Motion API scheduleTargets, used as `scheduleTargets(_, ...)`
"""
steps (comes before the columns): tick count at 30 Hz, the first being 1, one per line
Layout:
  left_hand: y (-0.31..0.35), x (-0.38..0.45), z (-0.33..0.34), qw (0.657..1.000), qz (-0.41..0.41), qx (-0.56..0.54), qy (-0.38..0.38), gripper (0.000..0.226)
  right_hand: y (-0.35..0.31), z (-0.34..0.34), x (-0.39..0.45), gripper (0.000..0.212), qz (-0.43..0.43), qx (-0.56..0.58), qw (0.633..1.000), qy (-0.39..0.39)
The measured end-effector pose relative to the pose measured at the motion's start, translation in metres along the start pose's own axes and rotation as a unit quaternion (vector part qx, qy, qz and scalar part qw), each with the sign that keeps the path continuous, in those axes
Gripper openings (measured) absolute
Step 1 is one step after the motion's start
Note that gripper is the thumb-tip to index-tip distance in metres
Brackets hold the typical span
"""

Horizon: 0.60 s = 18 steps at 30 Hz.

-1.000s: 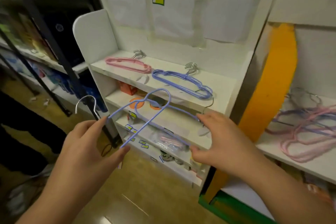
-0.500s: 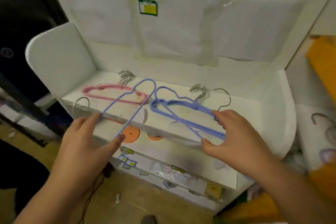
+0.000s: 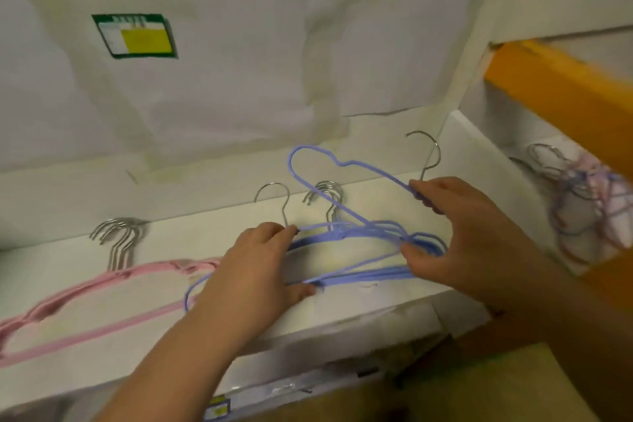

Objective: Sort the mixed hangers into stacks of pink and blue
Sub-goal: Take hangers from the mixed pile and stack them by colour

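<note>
A stack of pink hangers [image 3: 102,288] lies on the left of the white shelf [image 3: 342,315]. To its right lies a stack of blue hangers [image 3: 363,272]. My left hand [image 3: 253,271] holds one blue hanger [image 3: 318,227] near its metal hook, low over the blue stack. My right hand [image 3: 455,233] grips a second blue hanger [image 3: 342,164] that stands tilted up above the stack, its hook pointing up by the shelf's right wall. A tangle of mixed pink and blue hangers [image 3: 589,202] lies on another shelf at the far right.
The shelf's white back panel [image 3: 239,79] carries taped plastic sheets and a green and yellow label [image 3: 137,36]. An orange post [image 3: 561,92] crosses the upper right. Lower shelves with small labels [image 3: 217,409] show below the front edge.
The view has moved closer to the shelf. Both hands have carried their blue hangers forward, from in front of the shelf to over the blue stack. The left hanger has come down almost flat.
</note>
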<state>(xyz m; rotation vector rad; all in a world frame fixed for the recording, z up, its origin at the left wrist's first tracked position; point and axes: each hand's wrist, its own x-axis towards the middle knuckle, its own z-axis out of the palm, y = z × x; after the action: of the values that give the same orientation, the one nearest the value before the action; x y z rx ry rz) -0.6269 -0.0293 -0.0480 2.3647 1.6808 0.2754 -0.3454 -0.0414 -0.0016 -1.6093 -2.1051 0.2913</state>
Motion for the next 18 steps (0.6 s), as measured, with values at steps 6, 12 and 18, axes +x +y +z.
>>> scheduleTargets(6,0.021,0.042,0.023,0.993,0.109,0.027,-0.022,0.083,0.005,-0.004,-0.009,0.081,0.025,-0.007,1.0,-0.001)
scheduleTargets(12,0.031,0.05,0.04,0.993,0.117,0.021,-0.012,0.085,0.013,-0.005,-0.011,0.08,0.024,-0.003,1.0,-0.019)
scheduleTargets(18,0.024,0.036,0.032,0.996,0.085,-0.021,-0.003,0.09,0.016,0.001,-0.002,0.083,-0.014,-0.017,0.999,-0.045)
